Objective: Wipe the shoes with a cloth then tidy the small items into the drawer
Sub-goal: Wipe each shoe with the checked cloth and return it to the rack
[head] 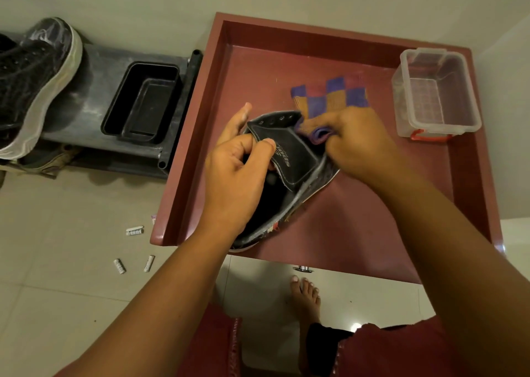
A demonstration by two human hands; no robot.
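Left hand (238, 173) pinches the tongue of the black shoe (284, 176) held over the open red drawer (358, 233), exposing the side for wiping; right hand (358, 141), fingers clenched on the checked cloth (329, 98), rubs it; batteries (134, 230) lie on the floor, awaiting tidying

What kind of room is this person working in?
Probably a home entryway or shoe corner: a tiled floor, a dark shoe rack holding a black sneaker, and an open reddish drawer.
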